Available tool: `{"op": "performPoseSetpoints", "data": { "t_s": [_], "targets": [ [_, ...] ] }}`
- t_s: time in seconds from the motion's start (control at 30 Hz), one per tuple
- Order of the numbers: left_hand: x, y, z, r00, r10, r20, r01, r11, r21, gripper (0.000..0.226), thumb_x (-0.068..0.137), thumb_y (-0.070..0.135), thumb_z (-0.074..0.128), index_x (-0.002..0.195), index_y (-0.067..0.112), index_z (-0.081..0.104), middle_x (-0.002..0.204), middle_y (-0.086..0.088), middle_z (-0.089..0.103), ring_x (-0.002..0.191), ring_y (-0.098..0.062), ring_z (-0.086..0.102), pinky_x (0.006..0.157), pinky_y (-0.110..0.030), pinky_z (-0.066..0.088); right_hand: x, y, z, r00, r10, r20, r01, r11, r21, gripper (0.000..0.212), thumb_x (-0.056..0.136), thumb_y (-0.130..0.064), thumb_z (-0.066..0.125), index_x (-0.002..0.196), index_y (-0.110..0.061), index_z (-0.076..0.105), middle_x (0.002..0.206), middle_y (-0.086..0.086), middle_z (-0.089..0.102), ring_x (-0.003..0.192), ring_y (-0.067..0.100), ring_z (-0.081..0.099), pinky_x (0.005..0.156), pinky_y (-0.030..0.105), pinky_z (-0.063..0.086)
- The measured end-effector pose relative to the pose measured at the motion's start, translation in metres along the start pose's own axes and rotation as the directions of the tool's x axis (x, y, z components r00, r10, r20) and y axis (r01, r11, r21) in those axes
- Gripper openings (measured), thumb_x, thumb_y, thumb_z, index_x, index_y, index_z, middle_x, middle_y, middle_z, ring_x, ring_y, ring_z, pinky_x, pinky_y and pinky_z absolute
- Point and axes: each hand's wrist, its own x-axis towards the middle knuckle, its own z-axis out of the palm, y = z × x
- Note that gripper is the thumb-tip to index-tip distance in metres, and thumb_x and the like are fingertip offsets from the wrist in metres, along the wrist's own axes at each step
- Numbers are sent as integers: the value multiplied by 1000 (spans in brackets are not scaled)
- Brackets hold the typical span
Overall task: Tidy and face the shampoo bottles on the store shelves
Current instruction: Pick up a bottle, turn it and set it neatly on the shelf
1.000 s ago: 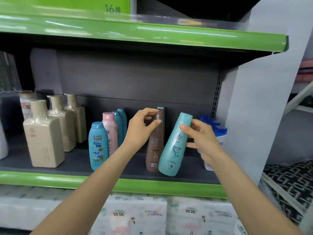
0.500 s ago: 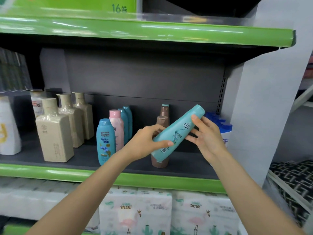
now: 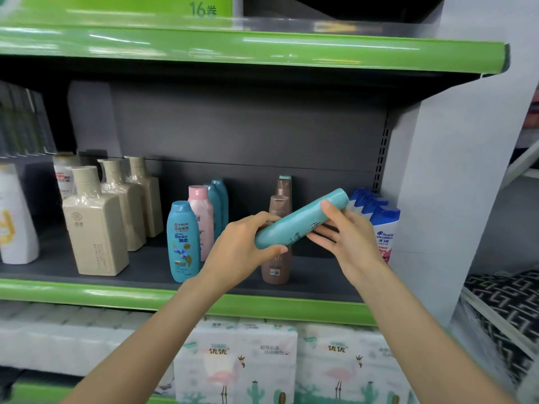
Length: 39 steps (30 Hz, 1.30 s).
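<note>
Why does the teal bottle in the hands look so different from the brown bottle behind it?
The teal bottle is lifted off the shelf and tilted almost sideways, held by the left hand and right hand; the brown bottle stands upright on the shelf, untouched. The teal one is bright blue-green, the brown one coppery. The brown bottle narrows to a neck below its cap; the teal one stays smooth. Both are slim shampoo bottles.
</note>
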Motion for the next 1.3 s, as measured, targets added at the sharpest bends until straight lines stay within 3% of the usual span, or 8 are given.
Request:
{"op": "performPoseSetpoints", "data": {
  "t_s": [0.13, 0.3, 0.5, 0.73, 0.97, 1.07, 1.17, 1.3],
  "targets": [
    [-3, 3, -7, 995, -24, 95, 40, 985, -169, 39, 79, 32, 72, 115, 30, 59, 107, 17, 64, 97, 3, 59, 83, -14, 46, 0, -1, -3, 1000, 0, -18, 2, 993, 115, 10, 92, -17, 57, 97, -11, 63, 99, 10, 69, 97, 23, 67, 84, 39, 56],
    [-11, -5, -15, 948, -158, 275, 262, 880, -397, 39, 75, 40, 68, 110, 23, 62, 103, 8, 68, 94, -4, 64, 85, -24, 51, 1, 4, -15, 1000, 15, 7, -17, 961, 275, 12, 93, -15, 53, 99, -8, 62, 95, 10, 69, 99, 25, 67, 81, 40, 58],
    [-18, -8, -8, 987, -146, 73, 161, 947, -278, 51, 68, 23, 82, 111, 28, 55, 109, 14, 61, 97, 3, 59, 83, -14, 50, -1, 10, -16, 992, 33, 121, -75, 931, 358, 19, 95, -10, 47, 109, -5, 59, 108, 16, 68, 101, 24, 67, 81, 33, 58],
    [-15, -7, -10, 977, 108, -183, -105, 994, 30, 61, 63, 13, 83, 114, 23, 51, 109, 12, 49, 99, 6, 45, 84, -4, 36, 2, 11, -19, 983, 12, 183, -86, 913, 400, 24, 93, -13, 49, 115, -9, 58, 115, 13, 67, 109, 22, 64, 88, 33, 55],
    [-19, -6, -7, 993, -27, -113, 9, 988, -156, 58, 64, 22, 85, 112, 29, 53, 109, 18, 56, 102, 8, 52, 81, -5, 44, 2, 10, -20, 985, 25, 168, -85, 929, 361, 24, 93, -18, 51, 114, -12, 60, 115, 11, 67, 108, 22, 65, 86, 34, 56],
    [-18, -3, -11, 985, -169, 34, 169, 904, -392, 43, 68, 26, 80, 107, 29, 61, 105, 14, 65, 98, 1, 61, 83, -13, 50, 2, 8, -20, 983, 12, 181, -80, 925, 371, 33, 85, -23, 55, 116, -13, 58, 117, 11, 66, 109, 23, 64, 87, 35, 56],
    [-18, 2, -12, 942, -258, 215, 336, 729, -597, 34, 71, 39, 65, 101, 23, 66, 98, 2, 69, 91, -7, 66, 79, -21, 54, 2, 8, -19, 974, -8, 227, -73, 935, 346, 31, 84, -22, 56, 114, -16, 57, 116, 8, 66, 111, 23, 63, 87, 37, 55],
    [-15, 5, -9, 881, -352, 317, 470, 568, -676, 36, 76, 44, 55, 97, 18, 68, 90, -6, 73, 79, -14, 70, 70, -22, 55, 3, 7, -17, 979, -3, 203, -59, 952, 299, 32, 82, -21, 58, 114, -15, 58, 111, 7, 67, 108, 23, 65, 79, 37, 58]
  ]
}}
